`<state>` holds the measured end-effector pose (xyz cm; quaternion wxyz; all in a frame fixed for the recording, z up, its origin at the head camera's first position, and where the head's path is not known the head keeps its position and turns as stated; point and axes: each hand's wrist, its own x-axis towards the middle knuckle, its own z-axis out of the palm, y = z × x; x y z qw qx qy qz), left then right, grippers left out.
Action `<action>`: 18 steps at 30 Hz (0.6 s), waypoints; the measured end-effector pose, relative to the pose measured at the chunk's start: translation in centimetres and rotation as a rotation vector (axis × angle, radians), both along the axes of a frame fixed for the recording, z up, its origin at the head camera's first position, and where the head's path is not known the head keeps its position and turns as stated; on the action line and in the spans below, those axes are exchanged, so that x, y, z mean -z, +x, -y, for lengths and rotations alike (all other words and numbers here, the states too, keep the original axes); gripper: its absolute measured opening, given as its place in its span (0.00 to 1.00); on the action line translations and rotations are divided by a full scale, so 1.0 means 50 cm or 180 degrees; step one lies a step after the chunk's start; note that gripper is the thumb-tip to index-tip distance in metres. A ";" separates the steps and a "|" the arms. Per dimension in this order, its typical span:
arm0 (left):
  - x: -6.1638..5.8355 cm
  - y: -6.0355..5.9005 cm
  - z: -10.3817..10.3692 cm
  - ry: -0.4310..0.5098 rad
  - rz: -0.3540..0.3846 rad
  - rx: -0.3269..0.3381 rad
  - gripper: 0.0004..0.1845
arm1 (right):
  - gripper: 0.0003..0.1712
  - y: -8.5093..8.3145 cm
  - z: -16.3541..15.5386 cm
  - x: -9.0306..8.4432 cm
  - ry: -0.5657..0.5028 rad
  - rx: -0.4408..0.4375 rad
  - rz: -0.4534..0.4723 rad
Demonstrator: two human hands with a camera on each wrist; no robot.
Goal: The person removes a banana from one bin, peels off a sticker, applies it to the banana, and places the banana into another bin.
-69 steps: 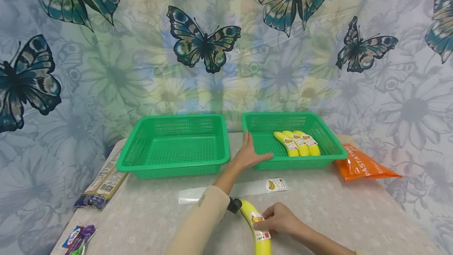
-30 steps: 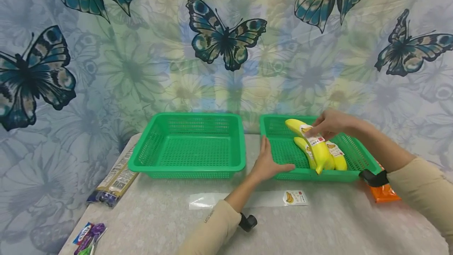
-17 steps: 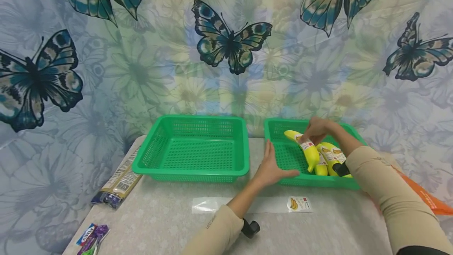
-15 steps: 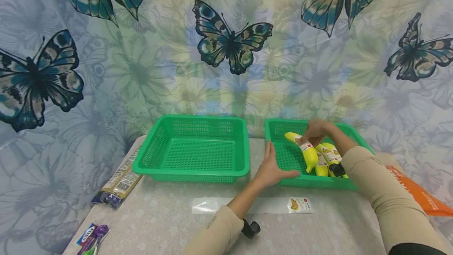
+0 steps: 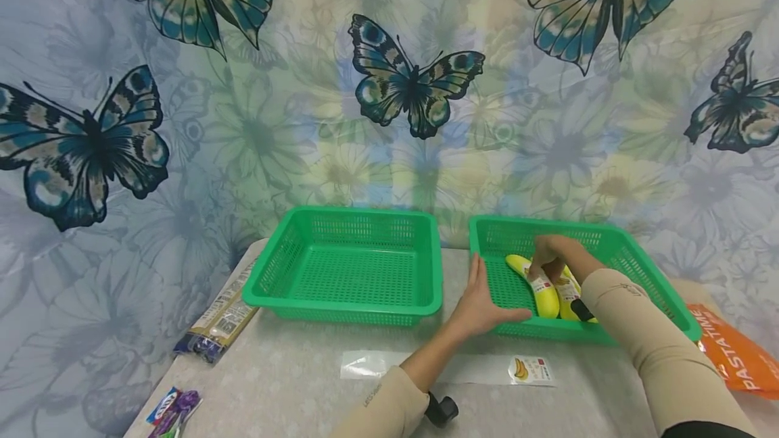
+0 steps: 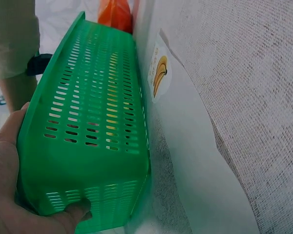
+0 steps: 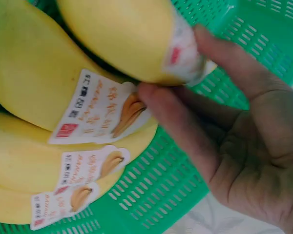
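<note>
In the head view, my right hand (image 5: 550,255) is inside the right green basket (image 5: 645,269). Its thumb and fingers pinch a yellow banana (image 5: 548,301) at its white label, as the right wrist view shows. Several labelled bananas (image 7: 29,68) lie alongside, tight together, partly behind my forearm in the head view. My left hand (image 5: 477,306), fingers straight and thumb spread, rests at that basket's front left corner. In the left wrist view it spans the corner, thumb along the rim.
Left of it stands another green basket (image 5: 347,276), holding nothing. A clear strip with a banana label (image 5: 531,370) lies in front. An orange packet (image 5: 733,353) is at the right, a gold-and-blue packet (image 5: 222,320) and small purple wrapper (image 5: 180,407) at the left.
My right hand has carried the banana from the table into the right basket, lowering it left of the others. My left hand stays at the corner. The view has shifted slightly.
</note>
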<state>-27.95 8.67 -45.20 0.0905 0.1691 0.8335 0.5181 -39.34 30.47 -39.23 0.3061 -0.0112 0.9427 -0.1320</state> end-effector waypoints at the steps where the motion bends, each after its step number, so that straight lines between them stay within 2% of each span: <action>1: -0.001 0.000 0.002 -0.0003 -0.0002 -0.0019 0.68 | 0.24 0.000 0.004 0.000 0.0048 -0.0014 -0.0047; 6: -0.004 0.001 0.007 -0.0044 -0.0034 -0.0065 0.68 | 0.25 -0.005 0.018 -0.005 0.0358 0.0017 -0.0148; 11: -0.004 -0.002 0.003 -0.0080 -0.0008 -0.0041 0.68 | 0.37 -0.002 0.017 -0.018 0.0361 -0.0008 -0.0123; 15: -0.004 -0.012 0.001 -0.0250 0.0018 0.0092 0.66 | 0.24 0.019 0.008 -0.065 0.0214 -0.0382 -0.0173; 18: -0.012 -0.027 0.012 -0.0603 -0.0064 0.0283 0.63 | 0.26 0.056 0.020 -0.116 0.0158 -0.0769 -0.0540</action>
